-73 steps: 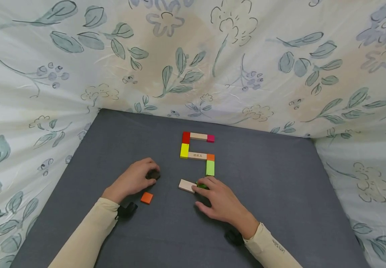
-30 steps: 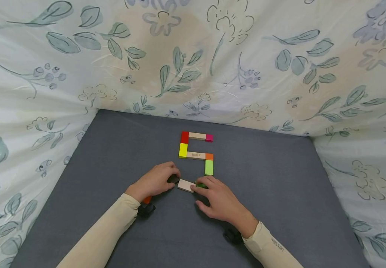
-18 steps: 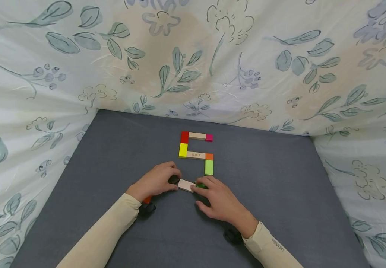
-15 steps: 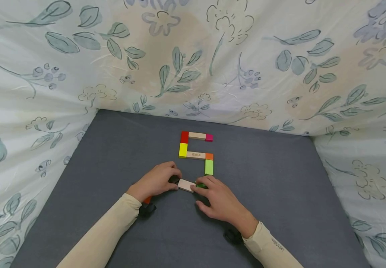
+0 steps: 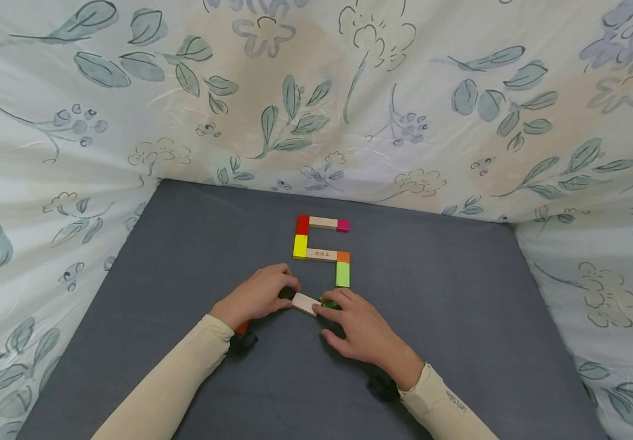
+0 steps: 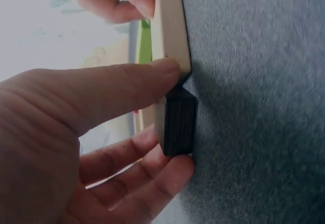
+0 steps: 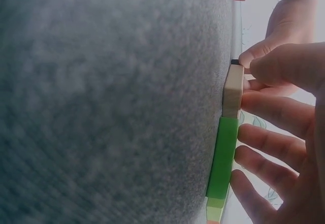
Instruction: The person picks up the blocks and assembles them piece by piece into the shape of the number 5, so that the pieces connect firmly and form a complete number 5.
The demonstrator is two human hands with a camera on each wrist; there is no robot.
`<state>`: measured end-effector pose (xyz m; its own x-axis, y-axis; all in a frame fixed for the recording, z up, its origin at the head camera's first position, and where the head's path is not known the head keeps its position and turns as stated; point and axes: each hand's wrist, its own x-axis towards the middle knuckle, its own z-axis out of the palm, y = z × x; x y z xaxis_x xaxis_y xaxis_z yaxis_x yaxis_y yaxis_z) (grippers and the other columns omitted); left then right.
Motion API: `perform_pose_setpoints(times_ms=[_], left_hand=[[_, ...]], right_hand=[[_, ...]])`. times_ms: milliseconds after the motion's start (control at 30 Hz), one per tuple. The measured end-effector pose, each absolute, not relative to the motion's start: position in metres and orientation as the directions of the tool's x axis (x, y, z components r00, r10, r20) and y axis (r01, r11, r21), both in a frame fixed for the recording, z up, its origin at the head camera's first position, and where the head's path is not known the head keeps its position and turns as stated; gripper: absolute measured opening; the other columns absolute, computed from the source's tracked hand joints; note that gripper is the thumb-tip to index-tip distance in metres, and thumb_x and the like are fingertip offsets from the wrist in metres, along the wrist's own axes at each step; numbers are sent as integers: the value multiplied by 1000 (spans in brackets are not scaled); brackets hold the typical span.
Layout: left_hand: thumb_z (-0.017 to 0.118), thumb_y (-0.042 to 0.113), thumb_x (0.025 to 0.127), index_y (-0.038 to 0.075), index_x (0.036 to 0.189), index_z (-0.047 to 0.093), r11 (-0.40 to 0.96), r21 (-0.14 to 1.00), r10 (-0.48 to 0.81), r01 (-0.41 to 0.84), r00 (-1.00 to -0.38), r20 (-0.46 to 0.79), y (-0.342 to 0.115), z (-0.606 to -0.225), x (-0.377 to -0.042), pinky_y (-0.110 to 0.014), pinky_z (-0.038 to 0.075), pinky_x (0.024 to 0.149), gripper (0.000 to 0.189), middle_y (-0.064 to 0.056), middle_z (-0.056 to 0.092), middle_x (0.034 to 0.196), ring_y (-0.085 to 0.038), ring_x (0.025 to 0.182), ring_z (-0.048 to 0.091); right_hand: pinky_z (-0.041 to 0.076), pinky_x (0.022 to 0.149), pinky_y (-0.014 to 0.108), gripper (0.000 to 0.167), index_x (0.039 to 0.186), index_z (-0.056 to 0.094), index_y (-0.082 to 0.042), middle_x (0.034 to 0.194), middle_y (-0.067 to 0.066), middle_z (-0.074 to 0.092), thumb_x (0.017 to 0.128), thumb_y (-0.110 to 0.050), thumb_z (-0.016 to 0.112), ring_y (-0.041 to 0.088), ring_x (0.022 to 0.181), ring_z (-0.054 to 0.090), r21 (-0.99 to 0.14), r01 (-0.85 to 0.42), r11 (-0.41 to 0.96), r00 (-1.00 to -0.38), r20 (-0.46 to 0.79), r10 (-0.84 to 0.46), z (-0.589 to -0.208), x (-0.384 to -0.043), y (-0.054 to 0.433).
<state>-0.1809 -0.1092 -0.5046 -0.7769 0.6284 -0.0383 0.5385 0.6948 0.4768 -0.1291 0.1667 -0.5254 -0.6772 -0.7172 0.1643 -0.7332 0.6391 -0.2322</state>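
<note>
My left hand (image 5: 256,298) pinches a black block (image 6: 179,125) between thumb and fingertips, low on the cloth. In the left wrist view its end lies right at the corner of a plain wooden block (image 5: 306,304), with the thumb tip overlapping both. My right hand (image 5: 365,330) rests its outstretched fingers on the wooden block and a darker green block (image 7: 222,158), which meet end to end. Most of the green block is hidden under that hand in the head view. Beyond it, a light green block (image 5: 343,275) continues the line.
Orange (image 5: 343,256), lettered wooden (image 5: 321,254), yellow (image 5: 300,247), red (image 5: 302,225), plain wooden (image 5: 323,223) and magenta (image 5: 343,226) blocks form a bent line. A loose orange block (image 5: 242,328) lies partly under my left wrist. Floral cloth (image 5: 316,122) walls surround the grey surface (image 5: 448,293).
My left hand has carried the black block rightward to the wooden block's left end, and its wrist now partly covers the loose orange block. The right hand has stayed in place.
</note>
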Motion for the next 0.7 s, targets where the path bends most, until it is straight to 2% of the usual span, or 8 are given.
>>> perform_pose_setpoints(times_ms=[233,700], left_hand=[[89,12,93,17,120,81,694,476,636,539,-769,-56,-110,-505,-184,-41,56,92,28,-1,64,112,-21,100,62],[88,10,93,17,119,81,691,482,637,539,-769,-52,-111,-506,-184,-41,56,91,28,-1,63,112,-22,100,62]], right_hand=[[52,107,45,45,143,73,-17,140,5,62,101,-30,78,22,132,55,-241,-733,636,-677,168,-717,-524,-129,166],[52,107,46,45,143,74,-18,140,4,62,100,-30,80,22,134,55,-272,-724,634,-685,173,-708,-524,-129,166]])
